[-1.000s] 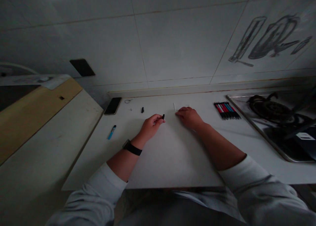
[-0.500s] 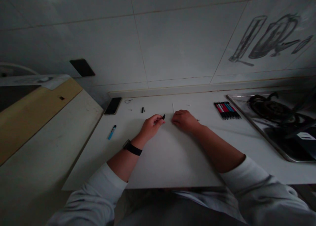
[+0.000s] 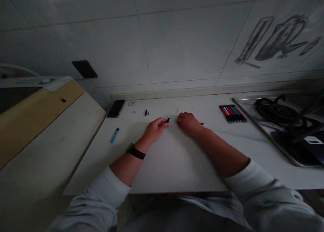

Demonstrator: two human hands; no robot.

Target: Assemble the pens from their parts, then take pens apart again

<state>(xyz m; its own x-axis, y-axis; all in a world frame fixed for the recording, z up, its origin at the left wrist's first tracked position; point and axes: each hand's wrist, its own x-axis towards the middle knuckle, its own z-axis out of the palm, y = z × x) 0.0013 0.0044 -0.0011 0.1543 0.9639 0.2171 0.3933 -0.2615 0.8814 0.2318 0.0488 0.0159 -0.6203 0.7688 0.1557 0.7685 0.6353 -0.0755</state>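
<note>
My left hand (image 3: 154, 130) rests on the white counter (image 3: 177, 157) with its fingers pinched on a small black pen part (image 3: 167, 120). My right hand (image 3: 188, 123) lies just to the right of it, fingers curled on a thin pen refill whose pale tip (image 3: 175, 125) pokes out to the left and whose dark end (image 3: 201, 124) shows on the right. The two hands are a few centimetres apart. A thin white stick (image 3: 177, 110) lies on the counter just behind my right hand.
A row of coloured pens (image 3: 232, 113) lies to the right, beside a gas stove (image 3: 286, 124). A blue lighter (image 3: 114, 135), a small black cap (image 3: 146, 112), a ring (image 3: 131, 103) and a dark phone (image 3: 115, 108) lie at the left. A wooden board (image 3: 37, 110) lies further left.
My right hand has drawn back from the white stick toward the left hand, and it now has a thin refill in its fingers. The left hand has barely moved.
</note>
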